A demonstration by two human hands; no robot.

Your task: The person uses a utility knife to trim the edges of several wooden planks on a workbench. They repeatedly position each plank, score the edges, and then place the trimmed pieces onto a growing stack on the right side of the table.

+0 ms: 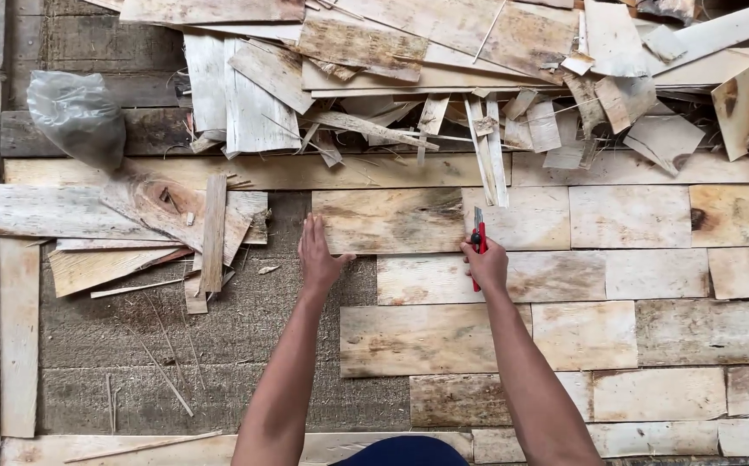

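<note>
Starting at the far left, a crumpled plastic bag sits above a loose heap of veneer offcuts. Your left hand lies flat, fingers pressed together, on the left edge of the top veneer sheet. Your right hand is wrapped around a red utility knife, blade at that sheet's right edge, beside the laid veneer rows.
</note>
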